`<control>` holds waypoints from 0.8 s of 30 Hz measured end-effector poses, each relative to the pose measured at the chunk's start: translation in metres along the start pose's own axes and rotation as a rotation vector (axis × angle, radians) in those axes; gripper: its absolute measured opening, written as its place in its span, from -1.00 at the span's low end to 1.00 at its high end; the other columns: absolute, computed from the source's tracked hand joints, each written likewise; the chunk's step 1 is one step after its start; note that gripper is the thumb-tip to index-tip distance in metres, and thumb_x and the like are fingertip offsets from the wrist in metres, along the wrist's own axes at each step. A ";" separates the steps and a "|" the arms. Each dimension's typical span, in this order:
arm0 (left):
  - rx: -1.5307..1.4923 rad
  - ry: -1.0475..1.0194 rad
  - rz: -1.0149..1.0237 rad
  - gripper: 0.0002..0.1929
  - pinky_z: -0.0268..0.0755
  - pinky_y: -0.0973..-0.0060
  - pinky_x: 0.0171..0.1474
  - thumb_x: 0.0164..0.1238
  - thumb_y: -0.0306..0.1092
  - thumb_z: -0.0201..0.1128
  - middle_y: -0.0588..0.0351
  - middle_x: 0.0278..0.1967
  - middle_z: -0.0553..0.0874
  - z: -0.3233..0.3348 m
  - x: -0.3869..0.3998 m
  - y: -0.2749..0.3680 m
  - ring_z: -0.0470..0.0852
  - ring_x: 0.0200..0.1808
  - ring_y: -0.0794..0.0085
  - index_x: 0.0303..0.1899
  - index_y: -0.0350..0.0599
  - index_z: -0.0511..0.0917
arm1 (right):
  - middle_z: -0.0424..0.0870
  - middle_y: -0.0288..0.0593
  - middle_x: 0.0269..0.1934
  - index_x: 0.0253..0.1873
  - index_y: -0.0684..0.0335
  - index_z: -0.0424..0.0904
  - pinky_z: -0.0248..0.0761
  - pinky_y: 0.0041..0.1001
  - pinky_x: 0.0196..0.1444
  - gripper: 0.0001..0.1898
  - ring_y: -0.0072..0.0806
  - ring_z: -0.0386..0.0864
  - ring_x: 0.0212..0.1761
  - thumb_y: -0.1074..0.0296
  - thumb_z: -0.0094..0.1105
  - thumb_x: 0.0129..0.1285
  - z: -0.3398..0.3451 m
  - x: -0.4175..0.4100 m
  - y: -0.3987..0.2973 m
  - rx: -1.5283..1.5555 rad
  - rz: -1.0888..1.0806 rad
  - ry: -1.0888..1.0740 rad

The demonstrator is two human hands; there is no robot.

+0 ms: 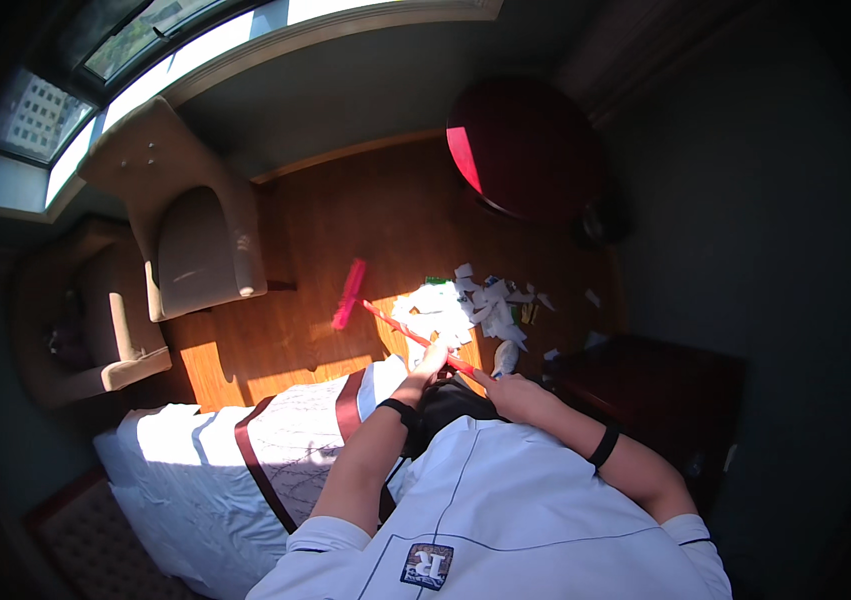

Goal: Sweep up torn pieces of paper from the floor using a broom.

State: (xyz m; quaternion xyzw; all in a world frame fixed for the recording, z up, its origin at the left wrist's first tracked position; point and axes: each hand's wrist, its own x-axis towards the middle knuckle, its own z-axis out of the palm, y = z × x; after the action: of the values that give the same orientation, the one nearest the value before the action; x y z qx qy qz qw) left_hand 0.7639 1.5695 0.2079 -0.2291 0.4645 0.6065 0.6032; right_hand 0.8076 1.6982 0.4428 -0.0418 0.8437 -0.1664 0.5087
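Note:
A broom with a pink head [349,294] and a red handle [395,324] slants across the view, its head low over or on the wooden floor to the left of the litter. Around the handle's middle my left hand [431,362] is closed. Nearer its upper end, my right hand [519,396] grips the same handle. Beyond my hands, torn white paper scraps [444,306] lie in a loose heap on the floor, partly in bright sunlight, with small green and yellowish pieces among them. A crumpled whitish, clear item [505,358] lies close to my right hand.
Two beige armchairs [196,247] stand at the left under a window. A round dark red table [526,150] is near the far wall. A bed [192,465] with white linen and a patterned runner lies at lower left; a dark wooden cabinet [650,382] stands at right.

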 end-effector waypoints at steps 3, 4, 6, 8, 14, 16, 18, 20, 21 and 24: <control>0.029 0.017 0.003 -0.70 0.41 0.44 -0.33 0.29 -0.06 -0.05 0.14 -0.43 0.57 0.025 0.005 -0.007 0.54 -0.45 0.38 -0.29 -0.11 0.44 | 0.58 0.22 -0.31 0.35 0.26 -0.03 0.45 -0.20 -0.23 -0.39 -0.04 0.59 -0.32 0.52 -0.14 0.15 0.021 -0.013 0.025 -0.028 -0.063 0.089; 0.040 0.030 0.005 -0.71 0.41 0.44 -0.34 0.29 -0.07 -0.05 0.14 -0.43 0.57 0.033 0.007 -0.010 0.54 -0.45 0.37 -0.29 -0.11 0.44 | 0.58 0.18 -0.33 0.31 0.33 0.00 0.45 -0.21 -0.26 -0.41 -0.06 0.60 -0.33 0.51 -0.12 0.15 0.025 -0.017 0.036 -0.030 -0.084 0.103; 0.062 0.048 -0.006 -0.71 0.41 0.43 -0.34 0.29 -0.08 -0.05 0.14 -0.43 0.57 0.053 0.014 -0.021 0.54 -0.45 0.36 -0.29 -0.10 0.44 | 0.60 0.12 -0.37 0.25 0.47 0.06 0.47 -0.23 -0.32 -0.44 -0.10 0.60 -0.37 0.48 -0.07 0.13 0.041 -0.027 0.061 -0.027 -0.122 0.126; 0.084 0.063 -0.019 -0.72 0.41 0.43 -0.35 0.29 -0.09 -0.04 0.14 -0.44 0.57 0.077 0.026 -0.032 0.54 -0.45 0.36 -0.30 -0.10 0.43 | 0.61 0.09 -0.39 0.24 0.52 0.07 0.48 -0.28 -0.32 -0.44 -0.14 0.61 -0.38 0.46 -0.06 0.13 0.056 -0.036 0.090 -0.019 -0.120 0.154; 0.233 0.184 -0.159 -0.81 0.44 0.40 -0.34 0.23 -0.20 -0.04 0.10 -0.45 0.53 0.157 0.073 -0.074 0.55 -0.41 0.29 -0.33 -0.11 0.39 | 0.58 0.11 -0.43 0.33 0.46 -0.12 0.46 -0.36 -0.59 -0.42 -0.24 0.59 -0.57 0.52 -0.23 0.20 0.091 -0.081 0.182 0.072 -0.095 0.127; 0.315 0.126 -0.087 -0.80 0.46 0.38 -0.31 0.19 -0.21 -0.01 0.07 -0.48 0.50 0.203 0.085 -0.082 0.54 -0.43 0.31 -0.36 -0.15 0.39 | 0.56 0.10 -0.39 0.36 0.37 -0.18 0.46 -0.38 -0.65 -0.39 -0.27 0.58 -0.59 0.54 -0.24 0.21 0.092 -0.107 0.217 0.230 -0.002 0.036; 0.334 0.119 -0.121 -0.81 0.46 0.41 -0.33 0.15 -0.25 0.02 0.06 -0.49 0.48 0.235 0.099 -0.086 0.54 -0.45 0.34 -0.39 -0.18 0.38 | 0.55 0.12 -0.36 0.37 0.34 -0.19 0.47 -0.38 -0.64 -0.36 -0.27 0.58 -0.59 0.57 -0.21 0.18 0.095 -0.128 0.241 0.341 0.068 0.001; 0.357 0.106 -0.125 -0.82 0.46 0.42 -0.36 0.15 -0.25 0.01 0.08 -0.52 0.46 0.260 0.105 -0.093 0.53 -0.48 0.36 -0.40 -0.18 0.38 | 0.55 0.20 -0.22 0.29 0.45 0.03 0.50 -0.31 -0.25 -0.50 -0.15 0.61 -0.35 0.50 -0.23 0.24 0.065 -0.166 0.252 0.453 0.141 -0.074; 0.379 0.081 -0.130 -0.82 0.45 0.43 -0.38 0.15 -0.26 0.01 0.08 -0.54 0.45 0.283 0.108 -0.093 0.53 -0.49 0.37 -0.40 -0.18 0.38 | 0.55 0.19 -0.26 0.31 0.42 -0.02 0.50 -0.33 -0.36 -0.45 -0.18 0.60 -0.41 0.56 -0.21 0.19 0.086 -0.167 0.268 0.389 0.131 0.048; 0.450 0.078 -0.161 -0.81 0.38 0.46 -0.51 0.20 -0.27 -0.03 0.13 -0.62 0.41 0.322 0.121 -0.099 0.46 -0.62 0.42 -0.45 -0.19 0.38 | 0.54 0.16 -0.29 0.35 0.39 -0.12 0.51 -0.39 -0.55 -0.33 -0.24 0.59 -0.53 0.67 -0.16 0.09 0.110 -0.182 0.288 0.364 0.171 0.178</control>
State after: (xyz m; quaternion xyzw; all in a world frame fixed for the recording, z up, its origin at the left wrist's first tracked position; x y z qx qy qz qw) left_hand 0.9278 1.8870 0.2276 -0.1483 0.5910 0.4284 0.6672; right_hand 1.0193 1.9868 0.4561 0.1374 0.8418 -0.2751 0.4437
